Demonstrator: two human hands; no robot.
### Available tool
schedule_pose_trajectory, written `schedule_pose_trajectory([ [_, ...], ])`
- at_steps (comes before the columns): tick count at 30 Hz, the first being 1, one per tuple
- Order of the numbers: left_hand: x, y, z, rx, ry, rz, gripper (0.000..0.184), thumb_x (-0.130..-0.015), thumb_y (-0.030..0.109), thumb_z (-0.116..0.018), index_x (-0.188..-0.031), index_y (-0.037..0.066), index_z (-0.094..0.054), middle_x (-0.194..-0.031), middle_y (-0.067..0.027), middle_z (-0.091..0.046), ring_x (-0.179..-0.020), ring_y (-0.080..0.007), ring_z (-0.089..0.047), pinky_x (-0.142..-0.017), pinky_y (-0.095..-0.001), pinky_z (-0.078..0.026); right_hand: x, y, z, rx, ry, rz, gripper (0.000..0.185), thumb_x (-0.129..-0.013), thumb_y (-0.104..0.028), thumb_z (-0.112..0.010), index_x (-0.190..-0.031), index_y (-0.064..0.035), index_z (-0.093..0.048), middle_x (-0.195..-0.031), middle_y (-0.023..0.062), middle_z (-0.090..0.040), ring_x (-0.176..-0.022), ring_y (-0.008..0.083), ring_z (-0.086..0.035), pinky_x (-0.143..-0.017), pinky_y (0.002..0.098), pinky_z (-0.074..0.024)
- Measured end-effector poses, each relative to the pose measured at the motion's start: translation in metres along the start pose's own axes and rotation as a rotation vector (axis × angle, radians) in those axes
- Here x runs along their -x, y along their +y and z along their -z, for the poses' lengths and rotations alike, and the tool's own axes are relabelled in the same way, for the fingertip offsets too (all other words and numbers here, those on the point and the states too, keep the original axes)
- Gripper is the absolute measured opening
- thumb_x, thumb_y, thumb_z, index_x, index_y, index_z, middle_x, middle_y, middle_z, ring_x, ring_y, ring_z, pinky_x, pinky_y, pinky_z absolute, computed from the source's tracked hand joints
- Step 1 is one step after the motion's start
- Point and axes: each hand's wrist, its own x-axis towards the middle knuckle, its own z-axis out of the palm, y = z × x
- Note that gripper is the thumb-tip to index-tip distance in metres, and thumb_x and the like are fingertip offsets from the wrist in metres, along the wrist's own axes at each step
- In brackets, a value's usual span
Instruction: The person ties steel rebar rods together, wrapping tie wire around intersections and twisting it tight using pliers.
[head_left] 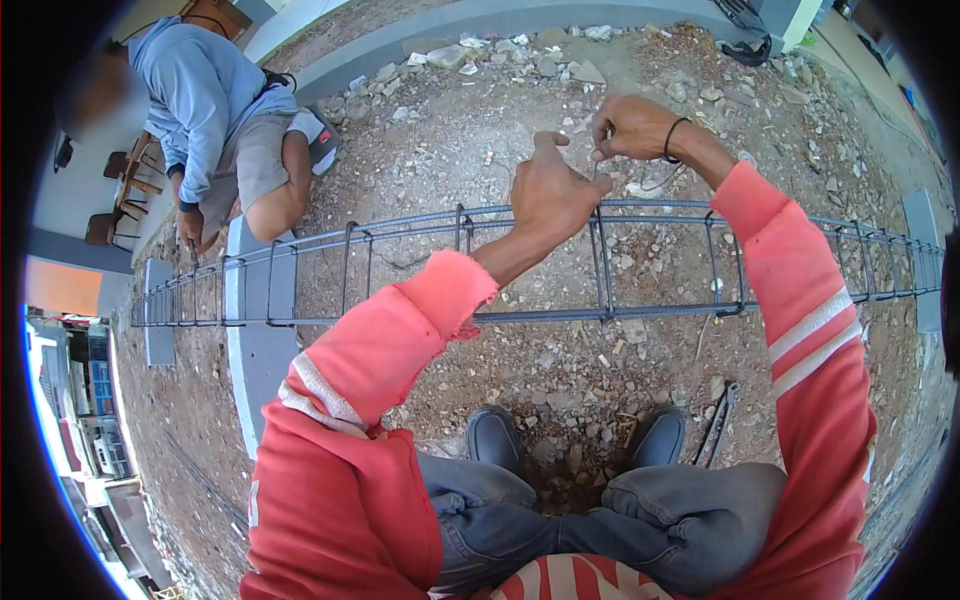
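A long rebar cage (660, 311), made of bars joined by square stirrups, stretches across in front of me. Over its far bars is my left hand (555, 190), fingers curled and thumb pointing right beside a stirrup; what it grips is hidden beneath it. Just beyond the cage, my right hand (635, 128) is closed in a pinch near my left thumb. A thin wire seems to run down from its fingertips toward the bars. Another piece of thin wire (662, 184) curves below that hand.
At the left, another person (205, 110) crouches with a hand near the cage's end. Grey beams (258, 365) lie under the cage. A dark long-handled tool (716, 425) rests on rubble by my right shoe (660, 438). Broken stones (585, 72) line the far kerb.
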Motion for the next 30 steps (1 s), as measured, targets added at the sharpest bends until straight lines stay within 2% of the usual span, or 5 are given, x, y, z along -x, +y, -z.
schedule_pose_trajectory([
  [12,-0.048,-0.017,0.007,0.56,-0.536,0.443,0.018,-0.082,0.002,-0.072,-0.093,-0.009,-0.062,-0.085,-0.0154,-0.071,-0.07,-0.0198,-0.071,-0.059,-0.0318,-0.061,0.057,-0.121,0.051,0.398,0.169,-0.055,0.016,-0.076,-0.018,-0.067,-0.081,-0.003,-0.071,-0.079,0.0209,-0.069,-0.075,0.0383,-0.068,-0.069,0.0445,-0.0542],
  [19,-0.003,0.0,0.017,0.065,-0.301,-0.16,0.039,-0.078,0.019,-0.078,-0.111,0.001,-0.067,-0.093,-0.0159,-0.074,-0.077,-0.0157,-0.067,-0.066,-0.0298,-0.052,0.102,-0.139,0.127,0.195,0.708,-0.049,0.031,-0.09,-0.029,-0.061,-0.089,0.0007,-0.067,-0.078,0.016,-0.068,-0.07,0.0256,-0.066,-0.068,0.0357,-0.0518],
  [22,0.006,0.021,0.018,-0.156,-0.232,-0.178,0.036,-0.079,0.024,-0.078,-0.105,0.0,-0.069,-0.088,-0.0145,-0.073,-0.076,-0.0161,-0.067,-0.067,-0.0305,-0.052,0.178,-0.081,0.162,0.289,0.538,-0.292,0.043,-0.092,-0.041,-0.063,-0.072,-0.0023,-0.061,-0.063,0.0074,-0.058,-0.057,0.015,-0.057,-0.055,0.0319,-0.0422],
  [26,-0.012,-0.012,-0.011,-0.008,0.102,-0.231,0.032,-0.081,0.023,-0.077,-0.102,-0.001,-0.07,-0.083,-0.0122,-0.072,-0.075,-0.0161,-0.068,-0.067,-0.0293,-0.052,0.293,-0.082,0.089,-0.072,-0.013,-0.567,0.04,-0.09,-0.029,-0.063,-0.064,0.0011,-0.061,-0.052,0.0146,-0.053,-0.046,0.0301,-0.051,-0.052,0.0415,-0.0429],
  [30,-0.024,-0.01,0.001,0.44,-0.197,0.164,0.023,-0.085,0.013,-0.072,-0.103,-0.001,-0.069,-0.085,-0.0113,-0.07,-0.072,-0.0154,-0.068,-0.066,-0.0278,-0.055,0.439,-0.084,-0.105,0.036,-0.219,-1.169,0.046,-0.088,-0.046,-0.064,-0.101,-0.0017,-0.065,-0.096,0.0254,-0.068,-0.095,0.0452,-0.062,-0.086,0.0503,-0.0481],
])
